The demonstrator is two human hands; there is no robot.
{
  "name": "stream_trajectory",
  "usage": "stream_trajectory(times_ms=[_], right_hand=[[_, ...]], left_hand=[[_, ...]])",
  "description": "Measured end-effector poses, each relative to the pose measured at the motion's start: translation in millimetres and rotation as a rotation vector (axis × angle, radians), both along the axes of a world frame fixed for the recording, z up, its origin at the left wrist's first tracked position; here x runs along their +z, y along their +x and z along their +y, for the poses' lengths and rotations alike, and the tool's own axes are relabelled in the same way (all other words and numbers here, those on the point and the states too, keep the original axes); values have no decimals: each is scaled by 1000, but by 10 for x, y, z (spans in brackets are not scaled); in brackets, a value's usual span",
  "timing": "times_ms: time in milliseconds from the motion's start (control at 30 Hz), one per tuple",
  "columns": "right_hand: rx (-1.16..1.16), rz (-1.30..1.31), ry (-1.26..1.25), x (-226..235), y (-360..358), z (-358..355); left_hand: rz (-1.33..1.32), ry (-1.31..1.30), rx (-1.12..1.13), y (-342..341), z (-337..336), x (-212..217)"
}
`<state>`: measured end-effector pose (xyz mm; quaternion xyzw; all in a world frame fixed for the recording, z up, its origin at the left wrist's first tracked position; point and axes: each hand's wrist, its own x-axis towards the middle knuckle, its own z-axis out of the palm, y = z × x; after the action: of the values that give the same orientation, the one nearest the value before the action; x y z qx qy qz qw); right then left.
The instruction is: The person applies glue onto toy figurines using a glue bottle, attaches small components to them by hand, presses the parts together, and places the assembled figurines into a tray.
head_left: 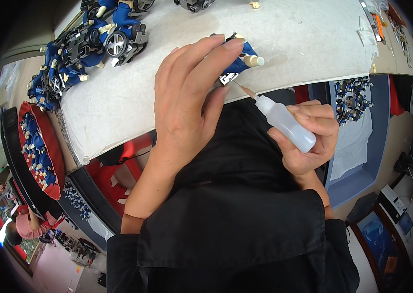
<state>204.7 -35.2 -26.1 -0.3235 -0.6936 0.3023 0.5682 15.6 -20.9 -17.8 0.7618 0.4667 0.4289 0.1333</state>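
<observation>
My left hand [187, 83] is closed around a small toy figure [240, 64] in blue with cream-coloured parts, near the front edge of the white-covered table [304, 44]. Fingers and palm hide much of the figure. A white and black piece [228, 78] shows at its lower end, by my thumb. In my right hand [313, 132] is a translucent white squeeze bottle [289, 124], gripped between thumb and fingers. Its thin needle tip points up and left, at or very close to the white piece; whether it touches I cannot tell.
Several blue figures with black wheeled parts [116, 44] are heaped at the table's left. A red-lined container [55, 161] of more figures stands further left. At the right, a blue-grey tray [350, 185] holds rows of figures. An orange cutter [378, 27] lies far right.
</observation>
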Motion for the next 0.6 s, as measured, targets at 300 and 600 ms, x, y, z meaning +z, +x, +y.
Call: stream_trajectory(times_ms=[300, 600], right_hand=[[6, 17, 13, -1, 0, 2], [0, -1, 18, -12, 15, -1]], left_hand=[[-9, -28, 5, 0, -10, 12], [16, -31, 16, -6, -15, 10]])
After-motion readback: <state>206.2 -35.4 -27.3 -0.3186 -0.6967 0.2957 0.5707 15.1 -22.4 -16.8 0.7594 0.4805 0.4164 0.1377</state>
